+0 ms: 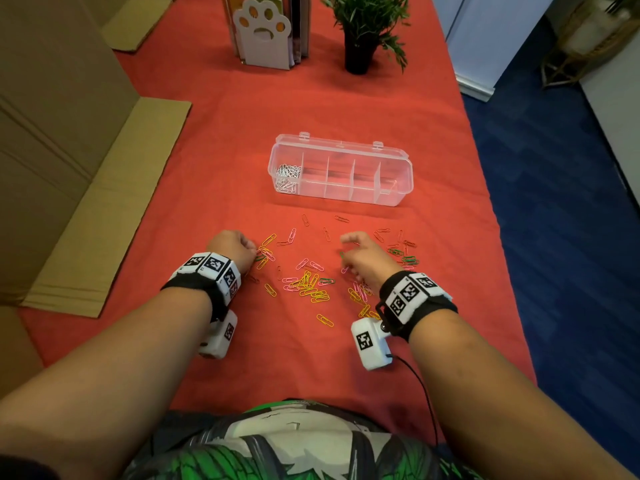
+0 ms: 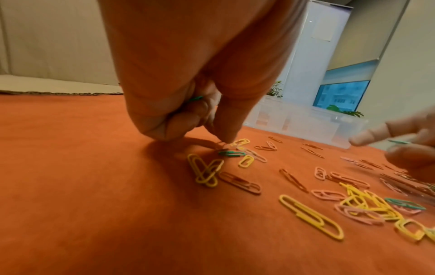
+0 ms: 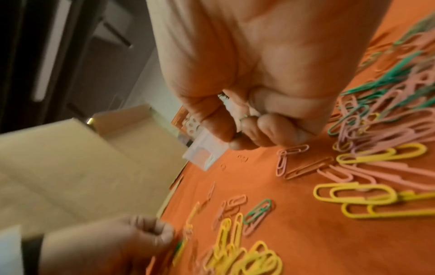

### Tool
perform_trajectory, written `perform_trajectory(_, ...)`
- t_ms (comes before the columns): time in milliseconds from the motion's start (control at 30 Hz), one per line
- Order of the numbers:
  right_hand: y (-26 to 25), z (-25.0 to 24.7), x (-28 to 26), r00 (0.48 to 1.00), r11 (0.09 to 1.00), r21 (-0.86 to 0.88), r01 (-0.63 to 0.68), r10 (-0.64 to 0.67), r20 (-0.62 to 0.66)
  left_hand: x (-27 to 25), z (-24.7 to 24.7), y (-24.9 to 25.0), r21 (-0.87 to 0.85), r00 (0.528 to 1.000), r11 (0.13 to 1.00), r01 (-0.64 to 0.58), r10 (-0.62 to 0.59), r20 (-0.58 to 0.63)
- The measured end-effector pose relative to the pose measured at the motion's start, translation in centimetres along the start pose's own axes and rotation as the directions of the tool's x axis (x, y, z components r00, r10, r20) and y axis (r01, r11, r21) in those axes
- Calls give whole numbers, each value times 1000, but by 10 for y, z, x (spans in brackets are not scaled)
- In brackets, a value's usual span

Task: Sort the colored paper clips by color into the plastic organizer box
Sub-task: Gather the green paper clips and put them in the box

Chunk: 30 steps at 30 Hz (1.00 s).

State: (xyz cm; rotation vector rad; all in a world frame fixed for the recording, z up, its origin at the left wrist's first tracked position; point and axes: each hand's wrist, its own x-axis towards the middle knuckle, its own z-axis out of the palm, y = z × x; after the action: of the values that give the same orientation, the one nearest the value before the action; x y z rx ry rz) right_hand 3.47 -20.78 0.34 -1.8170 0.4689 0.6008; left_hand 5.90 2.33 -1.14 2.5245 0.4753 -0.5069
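Yellow, pink, green and orange paper clips (image 1: 308, 282) lie scattered on the red cloth in front of the clear organizer box (image 1: 394, 188). Its leftmost compartment holds white clips (image 1: 286, 176); the other compartments look empty. My left hand (image 1: 251, 252) is curled at the left edge of the scatter, holding a green clip (image 2: 195, 98) against the palm while its fingertips (image 2: 223, 137) touch down beside another green clip (image 2: 231, 153). My right hand (image 1: 346, 251) hovers, curled, over the right part of the scatter, pinching a green clip (image 2: 397, 141).
A paw-shaped bookend with books (image 1: 263, 32) and a potted plant (image 1: 360, 29) stand at the table's far end. Flattened cardboard (image 1: 104, 209) lies along the left edge. The right table edge drops to blue carpet (image 1: 554, 202).
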Motion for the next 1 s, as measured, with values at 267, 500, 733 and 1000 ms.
perform_trajectory(267, 9, -5, -7, 990, 919, 372, -130, 97, 107, -2, 0, -2, -27, 996, 999, -38, 35, -81)
perform_trajectory(500, 11, 21, -6, 976, 750, -633, 193, -210, 49, -3, 1, -7, -59, 985, 998, -20, 10, -172)
perform_trajectory(733, 26, 35, -12, 914, 399, -870, 288, -385, 126, -9, 7, -5, 141, 980, 974, -178, 188, -60)
perform_trajectory(1000, 18, 8, -6, 964, 771, -600, 213, -267, -1, -8, 5, 5, 36, 992, 991, -125, 126, -20)
